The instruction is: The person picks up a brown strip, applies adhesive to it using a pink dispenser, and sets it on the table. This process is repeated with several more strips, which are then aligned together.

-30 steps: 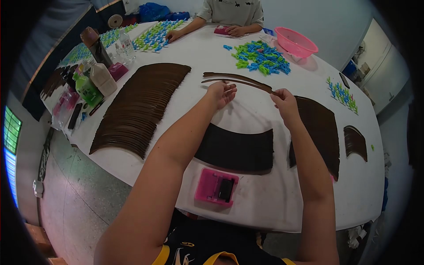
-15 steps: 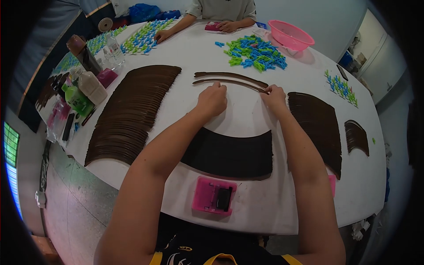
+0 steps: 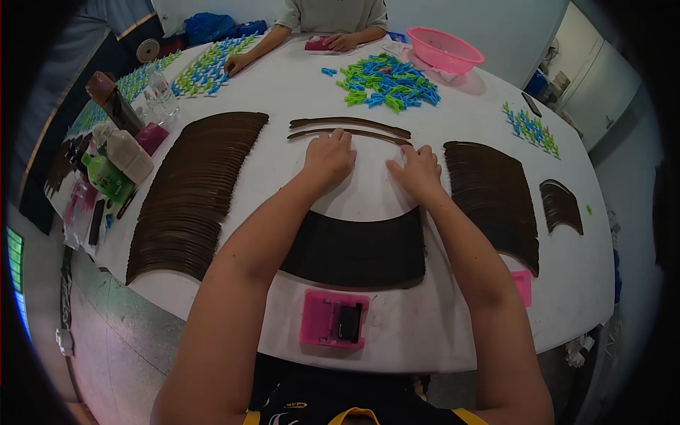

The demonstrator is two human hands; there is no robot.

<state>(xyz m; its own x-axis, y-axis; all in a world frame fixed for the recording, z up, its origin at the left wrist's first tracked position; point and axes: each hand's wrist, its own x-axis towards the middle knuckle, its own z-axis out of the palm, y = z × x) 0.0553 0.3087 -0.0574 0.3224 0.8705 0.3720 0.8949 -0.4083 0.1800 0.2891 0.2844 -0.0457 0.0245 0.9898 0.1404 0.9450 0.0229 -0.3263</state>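
Two slim, curved brown strips point(image 3: 368, 121) lie one behind the other across the table. My left hand point(image 3: 331, 161) is at the middle of the nearer brown strip point(image 3: 379, 137), its fingers bent and closed on it; the fingertips are partly hidden. Just below that strip's right end, my right hand point(image 3: 418, 173) has its thumb and fingers apart and holds nothing. Beneath my forearms lies a black curved stack point(image 3: 354, 248) with a thin brownish lower edge. Long rows of similar brown strips point(image 3: 202, 170) lie to the left, and another row point(image 3: 492, 191) to the right.
Pink trays point(image 3: 312, 319) sit near the front edge. A blue and green clip pile point(image 3: 389, 81) and a pink basin point(image 3: 445, 51) are at the back. Bottles point(image 3: 106, 173) crowd the left. Opposite, a person's hand point(image 3: 235, 65) touches laid-out clips. A small strip bundle point(image 3: 561, 207) lies far right.
My right hand has let go of the strip's right end and opened, drawing slightly back. My left hand stays at the strip's middle. The whole view has shifted a little.
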